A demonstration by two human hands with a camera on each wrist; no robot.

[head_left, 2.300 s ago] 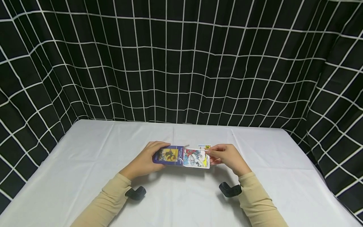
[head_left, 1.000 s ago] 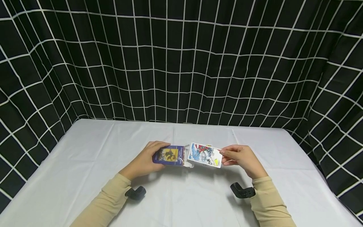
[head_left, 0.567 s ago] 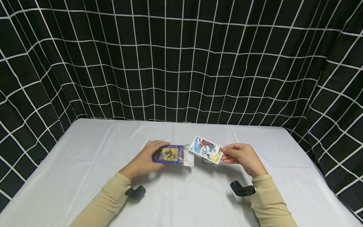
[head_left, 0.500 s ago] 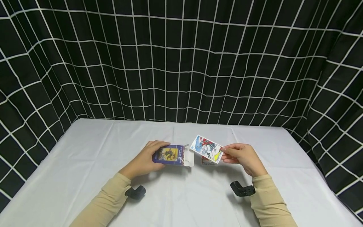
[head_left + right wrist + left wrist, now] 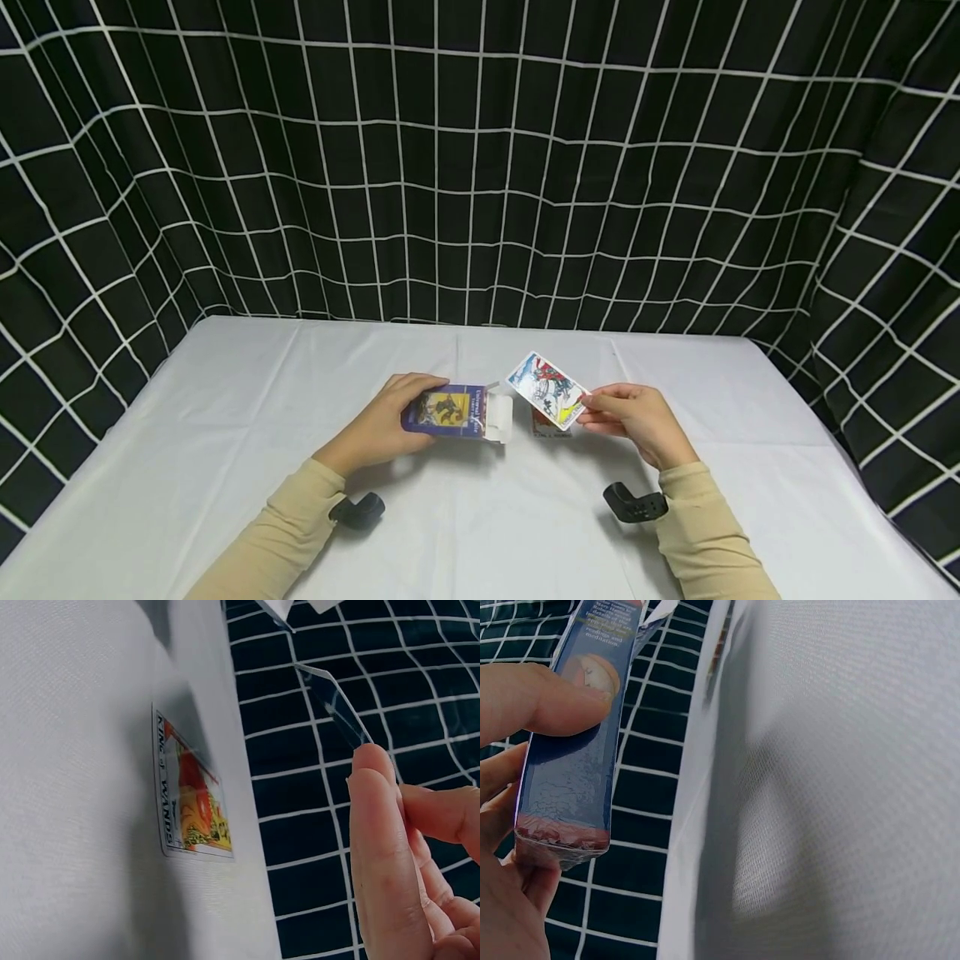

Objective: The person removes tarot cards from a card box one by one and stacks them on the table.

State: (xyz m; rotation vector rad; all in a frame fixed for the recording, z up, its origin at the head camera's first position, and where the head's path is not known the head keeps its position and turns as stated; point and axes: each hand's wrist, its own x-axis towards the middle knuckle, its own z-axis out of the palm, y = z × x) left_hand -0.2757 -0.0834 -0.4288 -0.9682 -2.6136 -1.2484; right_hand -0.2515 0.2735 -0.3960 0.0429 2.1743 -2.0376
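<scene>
A blue tarot card box [image 5: 448,411] is gripped by my left hand [image 5: 386,421], its flap end pointing right with the white flaps folded out. In the left wrist view the thumb presses along the narrow side of the box [image 5: 574,772]. My right hand [image 5: 633,419] pinches one tarot card [image 5: 549,390] by its lower right corner, tilted and raised above the table, apart from the box. Beneath it lies another tarot card [image 5: 551,429], mostly covered in the head view; the right wrist view shows this King of Wands card [image 5: 195,795] flat on the cloth.
A white cloth [image 5: 465,533] covers the table. Black curtains with a white grid [image 5: 480,167] stand behind it and at both sides. Each wrist wears a black camera mount, such as the one at the right [image 5: 636,502].
The right hand has drawn the tarot card out of the box to the right, then raised and turned it. The card lying below now shows at its lower edge. My left hand stays put.
</scene>
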